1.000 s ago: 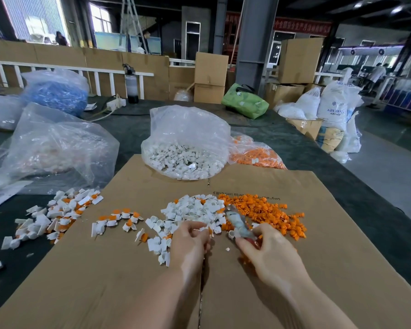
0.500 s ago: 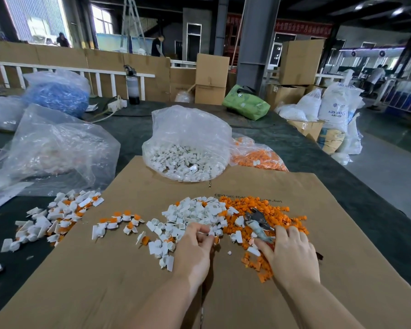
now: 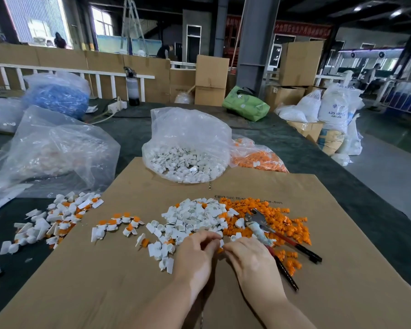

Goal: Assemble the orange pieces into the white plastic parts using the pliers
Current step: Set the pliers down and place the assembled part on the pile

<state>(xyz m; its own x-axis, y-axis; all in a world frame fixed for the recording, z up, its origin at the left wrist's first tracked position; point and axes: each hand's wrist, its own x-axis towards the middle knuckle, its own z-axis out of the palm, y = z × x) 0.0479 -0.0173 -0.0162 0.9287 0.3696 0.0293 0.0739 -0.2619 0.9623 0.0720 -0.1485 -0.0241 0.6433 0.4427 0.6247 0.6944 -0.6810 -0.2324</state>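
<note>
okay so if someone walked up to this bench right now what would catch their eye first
Probably the orange pieces heaped mid-cardboard beside a white parts pile, with the pliers lying on the orange. Just in front, the left hand and right hand meet, pinching small pieces.

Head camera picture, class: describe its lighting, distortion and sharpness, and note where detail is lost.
Head view: wide-angle bending curves the white railing; windows are blown out against the dim hall; both hands and nearby white parts look sharp; the clear bag shows glare.

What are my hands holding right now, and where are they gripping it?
The left hand and right hand together pinch a small white part at their fingertips; the exact grip spot cannot be told. The pliers lie unheld.
</note>
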